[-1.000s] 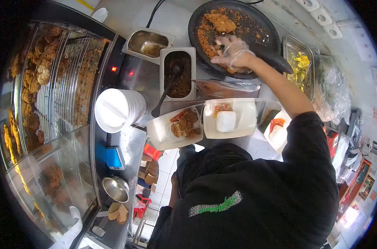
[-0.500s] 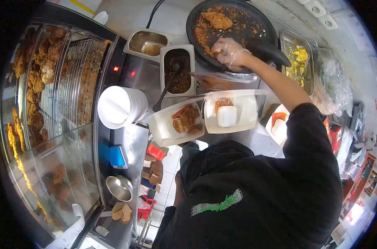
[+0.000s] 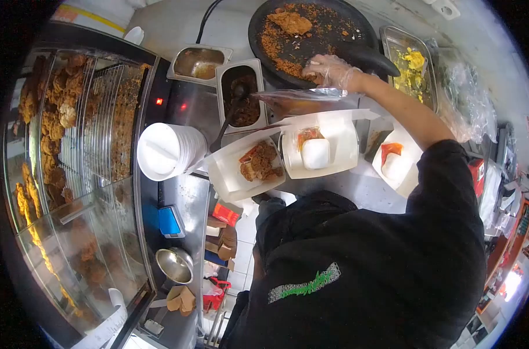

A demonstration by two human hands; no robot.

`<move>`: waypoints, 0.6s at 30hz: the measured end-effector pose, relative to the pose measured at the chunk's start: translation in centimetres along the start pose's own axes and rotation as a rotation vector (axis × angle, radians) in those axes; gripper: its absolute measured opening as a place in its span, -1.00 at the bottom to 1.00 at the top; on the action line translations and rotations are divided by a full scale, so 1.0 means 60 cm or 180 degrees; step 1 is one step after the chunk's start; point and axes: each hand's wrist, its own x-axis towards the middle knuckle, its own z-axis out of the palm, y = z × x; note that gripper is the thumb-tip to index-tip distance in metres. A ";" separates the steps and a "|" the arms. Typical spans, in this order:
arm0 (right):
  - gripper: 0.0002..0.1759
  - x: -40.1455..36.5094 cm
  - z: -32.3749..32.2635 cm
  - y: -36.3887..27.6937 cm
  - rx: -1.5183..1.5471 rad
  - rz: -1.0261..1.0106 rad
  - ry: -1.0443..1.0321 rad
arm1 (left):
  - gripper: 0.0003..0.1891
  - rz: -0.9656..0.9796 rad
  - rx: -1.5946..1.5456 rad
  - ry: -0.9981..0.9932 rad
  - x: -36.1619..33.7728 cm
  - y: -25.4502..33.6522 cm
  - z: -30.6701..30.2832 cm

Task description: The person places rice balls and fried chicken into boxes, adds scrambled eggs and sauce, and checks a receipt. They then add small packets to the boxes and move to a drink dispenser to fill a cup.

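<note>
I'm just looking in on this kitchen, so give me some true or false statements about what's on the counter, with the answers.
1. The right hand, in a clear glove, is at the dark round dish. True.
2. The black ladle lies in the round dish. False: it rests in a metal container of dark food.
3. The middle box holds a white block and a small reddish packet. True.
4. The yellow food is inside the glass display case. False: it is in the metal tray right of the dish.
5. The white tubs are stacked together. True.
</note>
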 end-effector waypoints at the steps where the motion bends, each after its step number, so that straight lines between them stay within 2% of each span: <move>1: -0.36 0.007 0.005 0.014 0.0179 -0.0233 0.0025 | -0.58 0.0006 0.0046 -0.0009 -0.003 0.001 -0.008; 3: -0.34 0.011 0.015 0.031 0.0546 -0.0618 0.0064 | -0.58 0.0045 0.0143 -0.0082 0.000 -0.007 -0.022; 4: -0.42 0.007 0.012 0.024 0.0776 -0.0704 0.0347 | -0.59 0.0073 0.0198 -0.0141 0.001 -0.019 -0.031; 7: -0.55 -0.002 0.021 0.048 0.1630 -0.0363 0.0343 | -0.60 0.0130 0.0319 -0.0287 0.009 -0.023 -0.058; 9: -0.67 -0.043 -0.118 -0.077 0.2270 0.1418 0.0005 | -0.60 0.0196 0.0399 -0.0378 0.024 -0.021 -0.079; 11: -0.63 -0.086 -0.141 -0.049 0.2020 0.0525 0.1144 | -0.61 0.0259 0.0496 -0.0468 0.043 -0.015 -0.102; 12: -0.61 -0.106 -0.244 -0.156 0.2204 0.2575 0.0942 | -0.61 0.0299 0.0539 -0.0510 0.054 -0.013 -0.111; 13: -0.67 -0.149 -0.226 -0.109 0.2036 0.1591 0.1694 | -0.62 0.0347 0.0581 -0.0569 0.065 -0.008 -0.119; 14: -0.71 -0.192 -0.260 -0.149 0.1585 0.1787 0.1946 | -0.62 0.0390 0.0632 -0.0615 0.077 -0.005 -0.127; 15: -0.70 -0.242 -0.258 -0.177 0.2241 0.1872 0.2204 | -0.62 0.0439 0.0689 -0.0663 0.089 -0.001 -0.134; 18: -0.63 -0.396 -0.194 -0.228 0.2595 0.2343 0.3172 | -0.63 0.0644 0.0901 -0.0788 0.125 0.032 -0.153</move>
